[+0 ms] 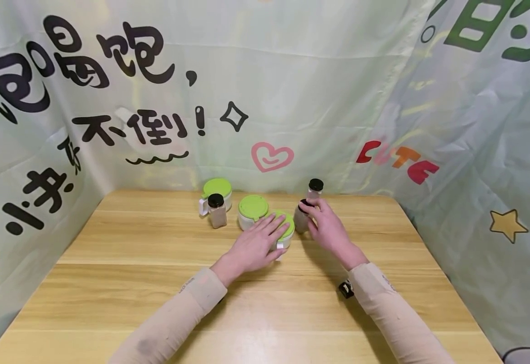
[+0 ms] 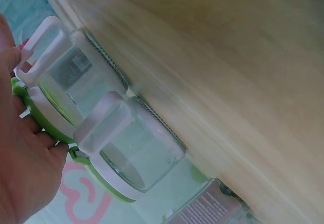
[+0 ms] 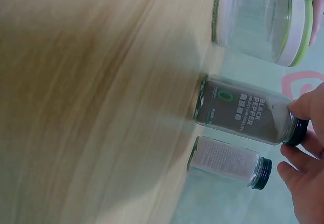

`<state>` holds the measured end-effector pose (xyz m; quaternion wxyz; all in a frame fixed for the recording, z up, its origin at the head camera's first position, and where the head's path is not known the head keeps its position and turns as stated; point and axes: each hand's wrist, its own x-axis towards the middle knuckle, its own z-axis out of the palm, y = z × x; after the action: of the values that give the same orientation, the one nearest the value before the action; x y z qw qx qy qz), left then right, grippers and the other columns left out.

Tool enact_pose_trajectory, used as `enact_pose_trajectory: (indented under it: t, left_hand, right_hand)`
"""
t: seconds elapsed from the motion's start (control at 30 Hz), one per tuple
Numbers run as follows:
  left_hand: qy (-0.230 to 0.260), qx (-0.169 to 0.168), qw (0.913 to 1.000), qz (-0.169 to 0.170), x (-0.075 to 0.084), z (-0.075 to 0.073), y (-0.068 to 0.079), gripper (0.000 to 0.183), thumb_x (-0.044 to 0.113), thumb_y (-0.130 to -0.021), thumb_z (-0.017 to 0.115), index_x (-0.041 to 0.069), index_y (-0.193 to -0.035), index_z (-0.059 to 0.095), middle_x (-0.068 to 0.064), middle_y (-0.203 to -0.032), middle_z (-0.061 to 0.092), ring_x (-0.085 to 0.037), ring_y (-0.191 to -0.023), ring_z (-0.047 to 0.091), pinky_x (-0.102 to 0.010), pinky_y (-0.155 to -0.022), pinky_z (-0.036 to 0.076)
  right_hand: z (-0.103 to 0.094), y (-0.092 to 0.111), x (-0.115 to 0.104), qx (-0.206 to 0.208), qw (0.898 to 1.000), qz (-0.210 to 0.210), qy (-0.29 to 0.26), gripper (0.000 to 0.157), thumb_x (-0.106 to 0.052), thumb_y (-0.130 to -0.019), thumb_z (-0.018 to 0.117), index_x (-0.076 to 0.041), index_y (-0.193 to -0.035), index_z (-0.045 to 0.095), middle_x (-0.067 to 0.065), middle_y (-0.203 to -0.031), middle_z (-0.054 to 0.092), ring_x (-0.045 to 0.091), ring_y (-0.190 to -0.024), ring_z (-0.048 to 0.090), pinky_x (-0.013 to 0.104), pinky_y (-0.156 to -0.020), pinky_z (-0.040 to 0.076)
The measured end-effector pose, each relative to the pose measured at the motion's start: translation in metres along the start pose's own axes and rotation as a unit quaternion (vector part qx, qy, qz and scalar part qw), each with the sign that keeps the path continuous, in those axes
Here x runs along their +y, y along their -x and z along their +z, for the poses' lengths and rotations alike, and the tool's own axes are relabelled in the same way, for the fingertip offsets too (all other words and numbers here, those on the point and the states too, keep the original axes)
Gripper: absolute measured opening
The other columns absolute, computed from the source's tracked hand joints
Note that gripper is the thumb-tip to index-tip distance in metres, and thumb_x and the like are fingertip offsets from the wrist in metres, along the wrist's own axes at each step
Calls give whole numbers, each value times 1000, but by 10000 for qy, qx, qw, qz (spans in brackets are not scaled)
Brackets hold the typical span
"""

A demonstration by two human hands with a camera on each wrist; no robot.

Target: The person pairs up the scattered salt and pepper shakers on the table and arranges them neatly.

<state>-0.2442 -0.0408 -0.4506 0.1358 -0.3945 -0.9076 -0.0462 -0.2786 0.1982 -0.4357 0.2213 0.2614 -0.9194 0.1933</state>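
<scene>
Black-capped clear glass bottle of black pepper (image 3: 242,111) stands on the wooden table (image 1: 146,283), its top pinched by the right hand (image 1: 330,230); the left hand (image 1: 253,245), fingers outstretched, lies over a green-lidded glass jar (image 2: 73,89), pressure hard to judge.

Head view: left hand (image 1: 256,245) partly covers the nearest jar (image 1: 285,226); right hand (image 1: 330,230) hides part of the pepper bottle (image 1: 300,221); rear bottle (image 1: 315,186) base obscured; black object (image 1: 346,289) by the right sleeve (image 1: 397,303) too small to identify; left wrist view: lower edge crops another bottle (image 2: 205,206); right wrist view: upper edge crops the nearest jar.
</scene>
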Motion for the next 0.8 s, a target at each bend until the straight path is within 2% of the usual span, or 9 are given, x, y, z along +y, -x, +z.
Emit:
enact_pose_trajectory:
  t: [0.3, 0.8]
  left_hand:
    - [31, 49, 9999, 117, 0, 0, 8, 66, 50, -96, 45, 16, -150, 29, -6, -157, 23, -29, -143, 20, -43, -116, 21]
    - [-27, 132, 9994, 330, 2, -5, 30, 66, 50, -96, 44, 15, -150, 29, -7, -157, 23, -31, -142, 22, -44, -115, 24]
  right_hand:
    - [-6, 4, -7, 102, 9996, -222, -139, 38, -1, -89, 62, -10, -125, 63, 16, -117, 53, 26, -99, 57, 32, -77, 54]
    - [-9, 17, -19, 349, 9955, -857, -184, 38, 2, -84, 67, -8, -121, 66, 20, -111, 55, 34, -101, 58, 37, -74, 55]
